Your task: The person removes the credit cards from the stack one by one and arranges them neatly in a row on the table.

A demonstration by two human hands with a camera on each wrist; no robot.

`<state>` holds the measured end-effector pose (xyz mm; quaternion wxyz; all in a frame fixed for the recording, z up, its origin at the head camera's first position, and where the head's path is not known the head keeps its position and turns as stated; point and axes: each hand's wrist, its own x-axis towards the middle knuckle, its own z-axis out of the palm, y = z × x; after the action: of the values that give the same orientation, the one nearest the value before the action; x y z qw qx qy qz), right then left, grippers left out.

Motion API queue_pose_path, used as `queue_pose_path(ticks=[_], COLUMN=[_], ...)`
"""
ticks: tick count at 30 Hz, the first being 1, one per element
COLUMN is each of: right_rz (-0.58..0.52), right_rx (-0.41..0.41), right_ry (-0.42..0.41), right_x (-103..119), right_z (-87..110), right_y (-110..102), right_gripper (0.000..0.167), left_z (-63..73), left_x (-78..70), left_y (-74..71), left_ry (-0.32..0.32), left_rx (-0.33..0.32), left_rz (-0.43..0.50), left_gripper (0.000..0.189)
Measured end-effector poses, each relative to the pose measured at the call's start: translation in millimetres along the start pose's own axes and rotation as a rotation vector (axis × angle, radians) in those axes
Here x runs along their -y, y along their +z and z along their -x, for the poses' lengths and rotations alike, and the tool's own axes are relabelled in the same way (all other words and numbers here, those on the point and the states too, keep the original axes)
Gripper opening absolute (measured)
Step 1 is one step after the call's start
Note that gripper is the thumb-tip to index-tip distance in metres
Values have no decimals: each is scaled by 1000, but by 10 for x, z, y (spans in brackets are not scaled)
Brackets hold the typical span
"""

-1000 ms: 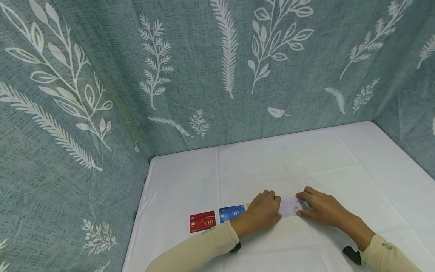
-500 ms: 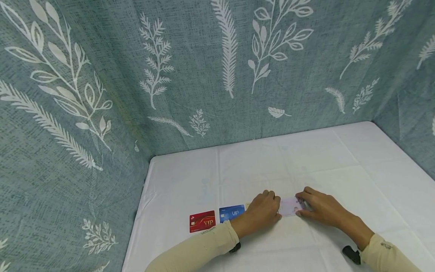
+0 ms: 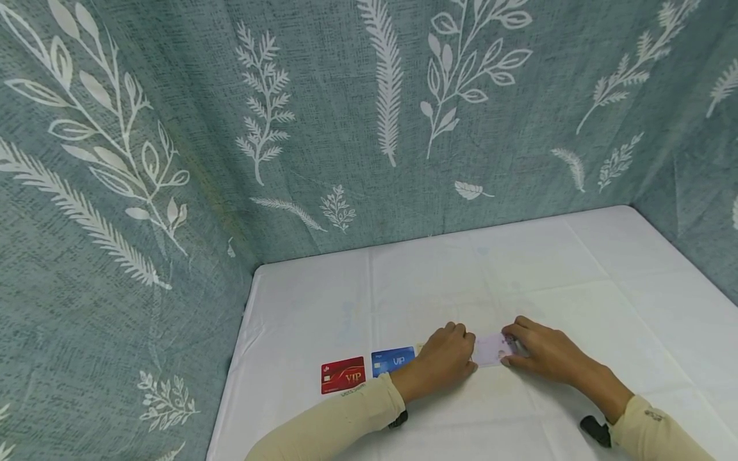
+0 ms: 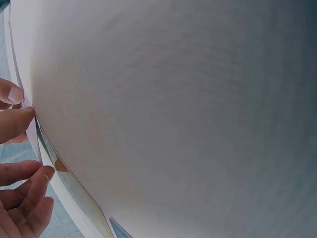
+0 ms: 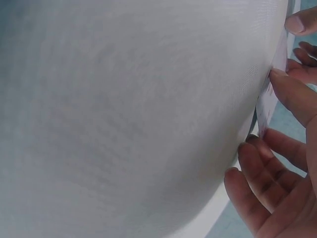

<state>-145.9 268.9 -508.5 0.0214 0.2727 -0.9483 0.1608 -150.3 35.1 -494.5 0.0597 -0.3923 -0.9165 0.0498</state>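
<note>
A pale purple card (image 3: 490,350) with a small printed pattern lies flat on the white-covered table, between both hands. My left hand (image 3: 444,360) holds its left end, thumb at the near edge and fingers at the far edge. At the right end, my right hand (image 3: 548,352) grips the card the same way, as the right wrist view shows with its thumb (image 5: 294,94) and fingers across the card's width. Under the left hand, a yellowish card (image 3: 421,348) is mostly hidden. To its left lie a blue VIP card (image 3: 393,360) and a red VIP card (image 3: 343,376), in one row.
White cloth covers the table (image 3: 426,282), with fold creases running across it. A blue-green curtain (image 3: 346,128) with white leaf prints hangs behind and on both sides. The left sleeve (image 3: 340,419) overlaps the lower edges of the red and blue cards.
Hardly anything differs: both hands stay on the purple card, which has shifted at most a trace to the left with the right fingertips.
</note>
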Motion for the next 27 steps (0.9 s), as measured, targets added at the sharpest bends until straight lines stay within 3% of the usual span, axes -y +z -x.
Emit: queue_pose_path(ticks=[27], right_rz=[-11], right_rx=[4], right_ry=[13], right_x=[-7], right_z=[-5], right_y=[6], right_gripper=[48], left_z=[-5], left_x=[-3], left_y=[-5], left_ry=[1], left_rx=[0], left_rz=[-18], left_gripper=[37])
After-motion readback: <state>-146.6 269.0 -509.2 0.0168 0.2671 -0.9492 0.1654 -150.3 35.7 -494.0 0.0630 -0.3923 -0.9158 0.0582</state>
